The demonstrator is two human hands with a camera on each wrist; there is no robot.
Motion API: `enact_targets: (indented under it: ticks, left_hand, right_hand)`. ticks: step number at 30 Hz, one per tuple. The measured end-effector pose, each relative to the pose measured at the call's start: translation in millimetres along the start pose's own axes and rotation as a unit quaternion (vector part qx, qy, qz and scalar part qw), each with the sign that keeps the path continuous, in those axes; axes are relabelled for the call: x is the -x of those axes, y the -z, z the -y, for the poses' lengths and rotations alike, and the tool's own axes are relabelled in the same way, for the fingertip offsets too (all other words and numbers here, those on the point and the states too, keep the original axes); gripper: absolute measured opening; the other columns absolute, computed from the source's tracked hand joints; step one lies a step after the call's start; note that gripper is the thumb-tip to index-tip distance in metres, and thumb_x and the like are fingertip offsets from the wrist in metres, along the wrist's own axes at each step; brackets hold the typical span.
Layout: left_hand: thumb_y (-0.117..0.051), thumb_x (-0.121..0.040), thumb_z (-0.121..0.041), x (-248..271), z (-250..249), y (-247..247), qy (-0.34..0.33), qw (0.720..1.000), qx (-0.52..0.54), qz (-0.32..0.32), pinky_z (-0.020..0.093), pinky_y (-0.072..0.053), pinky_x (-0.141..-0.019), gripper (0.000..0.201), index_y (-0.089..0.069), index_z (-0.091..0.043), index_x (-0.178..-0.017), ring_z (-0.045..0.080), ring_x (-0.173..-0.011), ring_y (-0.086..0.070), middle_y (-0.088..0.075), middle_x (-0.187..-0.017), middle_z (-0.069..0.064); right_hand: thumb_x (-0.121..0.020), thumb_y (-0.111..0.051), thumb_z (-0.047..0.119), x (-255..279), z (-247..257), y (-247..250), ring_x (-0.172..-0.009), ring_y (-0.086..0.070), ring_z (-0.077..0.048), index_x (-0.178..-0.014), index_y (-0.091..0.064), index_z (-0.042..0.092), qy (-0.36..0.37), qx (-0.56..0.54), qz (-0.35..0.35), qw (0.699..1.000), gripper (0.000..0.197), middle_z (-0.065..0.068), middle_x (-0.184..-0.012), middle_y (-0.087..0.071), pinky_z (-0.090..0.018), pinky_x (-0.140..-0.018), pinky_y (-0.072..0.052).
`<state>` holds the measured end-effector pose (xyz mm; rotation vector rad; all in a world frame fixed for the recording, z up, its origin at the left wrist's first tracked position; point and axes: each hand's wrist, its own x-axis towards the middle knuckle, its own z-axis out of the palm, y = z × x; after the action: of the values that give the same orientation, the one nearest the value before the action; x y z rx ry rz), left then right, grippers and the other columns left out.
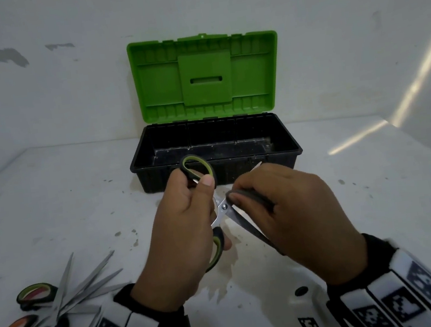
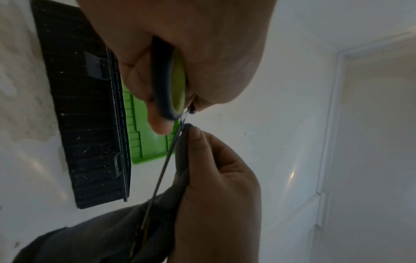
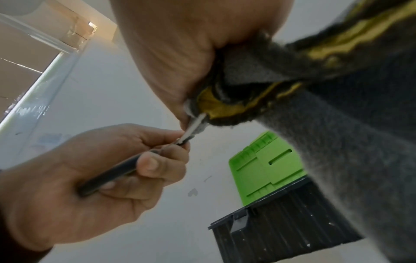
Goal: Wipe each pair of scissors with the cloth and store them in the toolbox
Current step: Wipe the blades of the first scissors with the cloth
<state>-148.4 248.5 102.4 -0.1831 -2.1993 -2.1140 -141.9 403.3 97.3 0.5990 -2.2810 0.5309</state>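
My left hand (image 1: 189,221) grips the black-and-green handles of a pair of scissors (image 1: 221,208) held open above the table in front of the toolbox. My right hand (image 1: 276,204) pinches a dark grey cloth (image 1: 251,199) folded over one blade, close to the pivot. In the left wrist view the thin blade (image 2: 162,174) runs down beside the cloth (image 2: 180,170). In the right wrist view the cloth (image 3: 337,142), grey with a yellow edge, hangs from my right hand over the blade (image 3: 195,124). The toolbox (image 1: 215,147) stands open, its black tray showing nothing inside.
Several more scissors (image 1: 45,314) with green and orange handles lie in a heap at the table's front left. The green lid (image 1: 205,76) of the toolbox leans back against the white wall. The white table (image 1: 65,209) is stained and speckled.
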Motion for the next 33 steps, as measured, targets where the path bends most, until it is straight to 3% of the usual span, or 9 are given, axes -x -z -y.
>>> enact_targets:
  ticks: [5, 8, 12, 16, 21, 24, 29, 33]
  left_hand:
    - [-0.046, -0.101, -0.03, -1, 2, 2, -0.003, 1.0, 0.0, 0.004, 0.026, -0.05, -0.045, 0.021, -0.05, -0.017, -0.083, 0.01, -0.047, -0.045, -0.039, -0.056, -0.005]
    - [-0.046, -0.101, -0.029, -2, 1, 3, -0.006, 1.0, 0.007, 0.008, 0.027, -0.05, -0.044, 0.022, -0.049, -0.017, -0.082, 0.012, -0.045, -0.044, -0.037, -0.054, -0.005]
    - [-0.046, -0.101, -0.028, -2, 2, 4, -0.013, 1.0, 0.008, 0.013, 0.027, -0.05, -0.044, 0.023, -0.048, -0.019, -0.081, 0.012, -0.045, -0.044, -0.037, -0.054, -0.005]
    - [-0.046, -0.101, -0.028, -3, 3, 5, -0.004, 1.0, 0.018, 0.015, 0.027, -0.05, -0.044, 0.025, -0.049, -0.021, -0.077, 0.017, -0.049, -0.043, -0.036, -0.056, -0.002]
    - [-0.046, -0.101, -0.028, -2, 5, 8, -0.003, 0.999, 0.02, 0.025, 0.026, -0.049, -0.044, 0.024, -0.049, -0.021, -0.078, 0.022, -0.052, -0.043, -0.035, -0.058, 0.0]
    - [-0.046, -0.101, -0.029, -2, 5, 9, -0.005, 1.0, 0.012, 0.021, 0.026, -0.049, -0.044, 0.024, -0.048, -0.021, -0.078, 0.021, -0.051, -0.044, -0.036, -0.058, 0.0]
    - [-0.045, -0.101, -0.029, 0, 3, 10, -0.003, 0.999, 0.02, 0.037, 0.023, -0.047, -0.043, 0.022, -0.049, -0.019, -0.081, 0.03, -0.056, -0.043, -0.035, -0.063, 0.006]
    - [-0.045, -0.1, -0.03, 0, 4, 12, 0.0, 0.999, 0.015, 0.034, 0.025, -0.048, -0.044, 0.022, -0.05, -0.02, -0.081, 0.027, -0.053, -0.044, -0.036, -0.06, 0.004]
  right_hand:
    - [-0.092, -0.059, 0.028, -3, -6, 2, -0.069, -0.06, -0.007, -0.09, -0.073, 0.014, -0.021, 0.007, -0.027, 0.999, 0.02, 0.003, -0.08, -0.069, -0.009, -0.071, -0.041]
    - [-0.093, -0.054, 0.031, -1, 1, -1, -0.068, -0.062, -0.008, -0.092, -0.073, 0.013, 0.0, -0.004, -0.014, 1.0, 0.026, 0.002, -0.08, -0.07, -0.016, -0.067, -0.05]
    - [-0.093, -0.062, 0.025, -6, -11, 4, -0.069, -0.059, -0.008, -0.091, -0.072, 0.016, -0.039, 0.008, -0.029, 0.999, 0.015, 0.004, -0.079, -0.067, -0.025, -0.065, -0.051]
    - [-0.093, -0.058, 0.028, -4, -5, 0, -0.07, -0.061, -0.008, -0.093, -0.073, 0.015, -0.007, 0.007, -0.015, 1.0, 0.02, 0.003, -0.081, -0.069, -0.019, -0.068, -0.051]
    - [-0.093, -0.063, 0.024, -9, -14, 7, -0.07, -0.06, -0.01, -0.091, -0.072, 0.015, -0.045, 0.013, -0.034, 0.998, 0.013, 0.004, -0.08, -0.067, -0.028, -0.064, -0.052]
    - [-0.094, -0.061, 0.026, -7, -7, 6, -0.071, -0.06, -0.008, -0.092, -0.072, 0.016, -0.034, 0.013, -0.014, 0.999, 0.014, 0.005, -0.082, -0.068, -0.022, -0.066, -0.05]
    - [-0.092, -0.065, 0.021, -9, -17, 12, -0.068, -0.058, -0.008, -0.089, -0.071, 0.016, -0.063, 0.003, -0.048, 0.997, 0.009, 0.007, -0.078, -0.065, -0.03, -0.062, -0.051]
    - [-0.093, -0.062, 0.024, -6, -9, 8, -0.069, -0.058, -0.008, -0.091, -0.072, 0.015, -0.038, 0.013, -0.027, 0.999, 0.014, 0.005, -0.079, -0.066, -0.024, -0.064, -0.05]
